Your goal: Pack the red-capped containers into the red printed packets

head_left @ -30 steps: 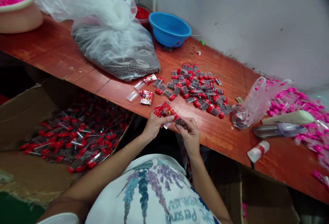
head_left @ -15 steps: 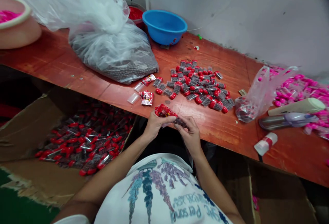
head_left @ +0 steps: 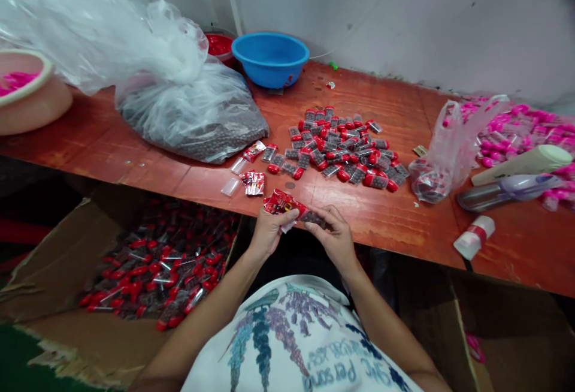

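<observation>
My left hand [head_left: 266, 233] is closed on a small stack of red printed wrappers [head_left: 281, 201], just off the table's front edge. Between the fingers of my right hand [head_left: 336, 236] is a clear bottle of dark pellets [head_left: 313, 218], one end against the wrappers; whether it sits inside one I cannot tell. Beyond my hands spreads a pile of small clear bottles with red caps [head_left: 350, 146], filled with dark pellets. Left of that pile lie more red wrappers [head_left: 254, 183] and two clear bottles without caps [head_left: 230, 187].
A plastic sack of dark pellets [head_left: 197, 122] and a blue basin [head_left: 270, 59] stand at the back. Below the table at left, a cardboard box [head_left: 49, 254] holds many red-capped bottles. To the right are a thin plastic bag [head_left: 442, 164], a white roll [head_left: 474, 237] and pink items [head_left: 521, 131].
The camera view has shifted slightly. The red wrappers in my left hand have spread out more, with a white edge now showing below them. My right hand still holds the bottle beside them.
</observation>
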The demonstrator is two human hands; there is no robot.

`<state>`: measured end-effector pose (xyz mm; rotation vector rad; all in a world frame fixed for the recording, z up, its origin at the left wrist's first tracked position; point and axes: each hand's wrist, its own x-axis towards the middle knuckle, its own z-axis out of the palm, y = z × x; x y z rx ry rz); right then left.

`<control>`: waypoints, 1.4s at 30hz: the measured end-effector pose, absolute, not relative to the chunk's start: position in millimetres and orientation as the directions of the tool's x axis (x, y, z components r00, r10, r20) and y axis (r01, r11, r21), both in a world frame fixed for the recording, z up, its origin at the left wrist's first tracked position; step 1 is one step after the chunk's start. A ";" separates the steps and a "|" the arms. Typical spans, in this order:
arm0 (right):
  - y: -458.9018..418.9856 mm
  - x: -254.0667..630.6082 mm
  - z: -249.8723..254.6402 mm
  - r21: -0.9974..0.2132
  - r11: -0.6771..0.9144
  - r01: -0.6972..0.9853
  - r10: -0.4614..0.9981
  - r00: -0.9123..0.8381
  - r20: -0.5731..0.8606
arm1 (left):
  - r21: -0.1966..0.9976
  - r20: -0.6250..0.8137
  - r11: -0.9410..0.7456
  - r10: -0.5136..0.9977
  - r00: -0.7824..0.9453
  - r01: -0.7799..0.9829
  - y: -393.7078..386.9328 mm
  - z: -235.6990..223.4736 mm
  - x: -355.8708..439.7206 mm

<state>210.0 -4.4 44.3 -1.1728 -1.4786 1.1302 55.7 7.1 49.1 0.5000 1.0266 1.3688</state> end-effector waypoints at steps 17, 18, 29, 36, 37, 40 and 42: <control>-4.7 223.2 65.3 -0.973 0.163 0.166 0.970 -0.207 0.127 | 0.792 -0.329 0.205 0.937 -0.120 -0.575 8.1 54.8 59.9; -4.5 223.5 65.7 -0.973 0.161 0.166 0.970 -0.207 0.125 | 0.797 -0.324 0.198 0.937 -0.127 -0.571 8.3 54.7 59.9; 4.5 230.1 68.4 -0.985 0.127 0.119 0.943 -0.323 0.083 | 0.803 -0.335 0.227 0.937 -0.102 -0.551 7.0 54.9 58.9; 10.1 233.8 65.1 -0.985 0.132 0.112 0.949 -0.303 0.093 | 0.855 -0.295 0.226 0.952 -0.080 -0.466 5.4 57.5 58.4; 9.1 232.7 64.0 -0.986 0.130 0.103 0.956 -0.278 0.097 | 0.855 -0.294 0.221 0.952 -0.089 -0.470 4.8 57.3 59.3; 3.0 226.0 58.6 -0.994 0.102 0.043 0.979 -0.179 0.092 | 0.851 -0.292 0.204 0.950 -0.114 -0.484 2.5 56.0 63.1; -2.6 219.8 54.5 -0.998 0.066 -0.018 0.992 -0.110 0.068 | 0.855 -0.286 0.197 0.951 -0.119 -0.479 0.9 55.6 65.8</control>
